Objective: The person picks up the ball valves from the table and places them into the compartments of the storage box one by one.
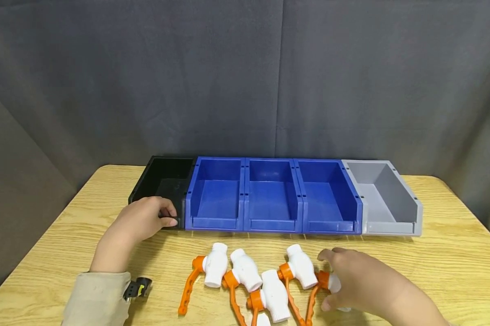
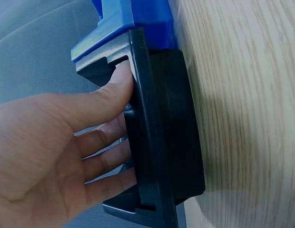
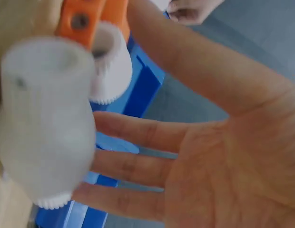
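Observation:
My left hand is at the front of the black bin. Its fingers reach over the front lip and their tips are hidden behind it; the thumb touches the rim. My right hand hovers around the rightmost white ball valve, thumb and fingers spread on either side; much of that valve is covered. Close to the fingertips in the right wrist view stands a blurred white valve body. Left of this hand lie several more ball valves with orange handles, including one with its handle pointing forward.
Three blue bins stand side by side right of the black one, with a grey bin at the row's right end. All sit on a wood-grain table before a dark grey curtain. A small black device is at the left cuff.

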Motion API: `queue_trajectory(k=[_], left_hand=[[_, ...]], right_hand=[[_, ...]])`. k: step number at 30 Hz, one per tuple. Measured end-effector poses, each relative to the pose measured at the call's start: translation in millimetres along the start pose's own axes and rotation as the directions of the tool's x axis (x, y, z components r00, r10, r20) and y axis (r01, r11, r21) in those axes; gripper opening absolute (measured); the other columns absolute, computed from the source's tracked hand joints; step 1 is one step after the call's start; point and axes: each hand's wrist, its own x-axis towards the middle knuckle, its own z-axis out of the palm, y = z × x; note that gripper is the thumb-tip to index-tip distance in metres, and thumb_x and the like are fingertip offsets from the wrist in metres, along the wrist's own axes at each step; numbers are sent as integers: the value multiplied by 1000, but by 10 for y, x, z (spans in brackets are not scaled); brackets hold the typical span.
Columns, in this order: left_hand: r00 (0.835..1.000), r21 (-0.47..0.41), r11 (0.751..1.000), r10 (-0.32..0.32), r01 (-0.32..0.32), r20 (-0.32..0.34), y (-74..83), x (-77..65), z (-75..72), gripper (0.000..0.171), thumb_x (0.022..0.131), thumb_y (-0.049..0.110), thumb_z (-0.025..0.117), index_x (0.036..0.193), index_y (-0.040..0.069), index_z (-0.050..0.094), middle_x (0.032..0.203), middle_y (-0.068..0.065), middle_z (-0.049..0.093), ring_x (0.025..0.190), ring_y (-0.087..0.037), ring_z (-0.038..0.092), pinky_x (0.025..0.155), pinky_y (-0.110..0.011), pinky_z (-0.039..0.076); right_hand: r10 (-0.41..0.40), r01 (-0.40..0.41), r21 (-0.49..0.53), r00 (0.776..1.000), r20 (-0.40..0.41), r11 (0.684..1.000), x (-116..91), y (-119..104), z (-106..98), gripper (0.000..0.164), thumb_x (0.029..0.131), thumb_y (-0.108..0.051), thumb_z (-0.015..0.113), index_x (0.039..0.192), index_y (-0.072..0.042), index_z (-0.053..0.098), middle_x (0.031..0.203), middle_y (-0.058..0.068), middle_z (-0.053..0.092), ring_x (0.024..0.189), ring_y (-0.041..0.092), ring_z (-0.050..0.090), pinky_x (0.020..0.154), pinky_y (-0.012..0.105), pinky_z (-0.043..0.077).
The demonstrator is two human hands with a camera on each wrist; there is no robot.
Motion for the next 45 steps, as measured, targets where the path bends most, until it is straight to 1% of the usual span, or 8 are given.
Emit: queue_trajectory(k=[7, 13, 17, 23, 28, 33, 37, 45], left_hand=[[1000, 10, 1000, 6, -6, -3, 34, 2, -25, 9, 86, 20, 78, 89, 15, 71, 81, 2, 64, 75, -18, 56, 70, -42, 48], [1000, 32, 999, -6, 7, -21, 101, 10, -32, 11, 85, 23, 79, 87, 16, 71, 80, 4, 65, 73, -17, 56, 68, -41, 48], [998, 65, 998, -24, 27, -52, 125, -29, -16, 13, 82, 23, 81, 84, 16, 70, 76, 4, 64, 71, -17, 56, 67, -41, 48], [998, 71, 997, -16, 20, -63, 162, -50, 76, 13, 82, 22, 81, 82, 16, 69, 75, 4, 62, 69, -17, 55, 63, -39, 48], [997, 76, 996, -32, 37, -66, 162, -49, 107, 13, 82, 21, 81, 82, 16, 69, 75, 3, 62, 69, -17, 55, 63, -38, 47], [996, 73, 997, -33, 38, -77, 154, -32, 91, 13, 83, 20, 80, 82, 14, 69, 77, 2, 62, 70, -18, 55, 64, -39, 48], [997, 69, 997, -35, 40, -71, 144, -20, 78, 12, 83, 19, 80, 83, 14, 69, 77, 1, 63, 70, -18, 55, 65, -39, 48], [997, 96, 995, -28, 36, -77, 116, -18, 49, 13, 82, 20, 81, 82, 13, 69, 80, -1, 65, 72, -20, 58, 66, -40, 49]], right_hand=[[25, -25, -17, 999, 31, 1000, -41, 19, 99, 79, 57, -34, 96, 120, -3, 60, 109, 7, 61, 101, 31, 59, 90, 54, 48], [29, -29, -56, 1000, -1, 998, -87, 92, 144, 70, 53, -23, 93, 112, -7, 60, 96, 2, 54, 84, 21, 52, 74, 45, 51], [14, -14, -84, 1000, -2, 996, -74, 89, 156, 65, 56, -18, 91, 112, -7, 60, 95, 3, 52, 82, 22, 51, 73, 45, 50], [-64, 53, -211, 997, -46, 976, -95, 119, 191, 45, 61, -18, 85, 100, -12, 63, 87, -1, 50, 76, 20, 50, 68, 45, 48], [-147, 130, -277, 988, -41, 952, -71, 194, 195, 50, 60, -23, 86, 104, -12, 64, 88, -4, 48, 78, 17, 51, 73, 46, 49], [-316, 274, -345, 946, -72, 898, -17, 303, 155, 54, 59, -19, 87, 106, -11, 62, 95, -1, 50, 84, 21, 54, 79, 47, 51], [-387, 321, -396, 917, -99, 861, 7, 357, 103, 59, 56, -19, 90, 106, -11, 59, 97, 0, 49, 85, 24, 55, 80, 47, 52], [-570, 434, -489, 805, -167, 757, 44, 406, -62, 66, 56, -20, 91, 112, -15, 56, 110, 4, 52, 94, 25, 57, 79, 46, 54]])
